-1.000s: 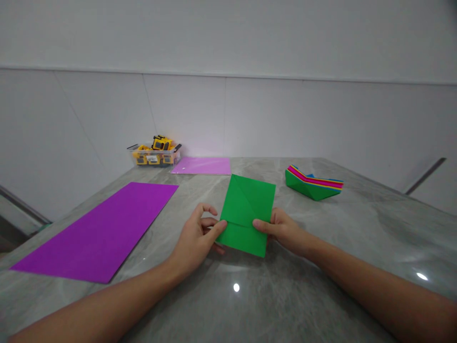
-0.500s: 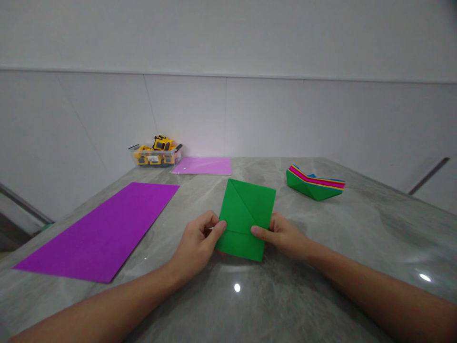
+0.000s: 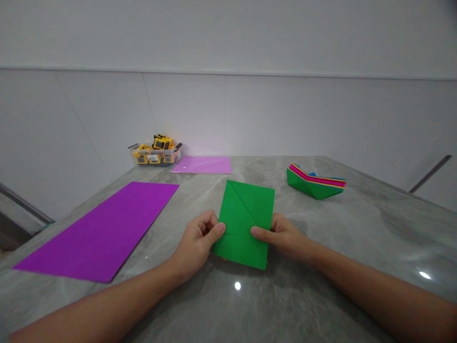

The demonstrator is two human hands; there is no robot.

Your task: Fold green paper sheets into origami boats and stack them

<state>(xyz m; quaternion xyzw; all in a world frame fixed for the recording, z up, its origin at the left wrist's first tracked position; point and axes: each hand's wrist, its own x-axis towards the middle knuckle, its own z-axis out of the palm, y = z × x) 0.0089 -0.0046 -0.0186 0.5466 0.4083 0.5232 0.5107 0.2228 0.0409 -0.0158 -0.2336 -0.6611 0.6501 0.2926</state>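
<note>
A folded sheet of green paper (image 3: 243, 209) is held up off the table in front of me, its face toward the camera. A diagonal crease or flap edge runs across its upper part, and a short crease shows lower down. My left hand (image 3: 200, 240) pinches its left edge, thumb in front and fingers behind. On the right edge my right hand (image 3: 283, 237) is closed the same way, its thumb lying flat on the paper. The fingers behind the sheet are mostly hidden.
Left of my hands lies a large purple sheet (image 3: 103, 233). A pink sheet pack (image 3: 203, 165) rests near the wall, beside a clear plastic box (image 3: 155, 155) of yellow toy vehicles. To the right stands a paper boat (image 3: 316, 183), green with striped edges. Everything is on a grey marbled table (image 3: 250, 314).
The lower part of the green paper has opened out slightly, so its bottom edge reaches lower and the lower crease looks flatter. Both hands keep their grip in nearly the same place.
</note>
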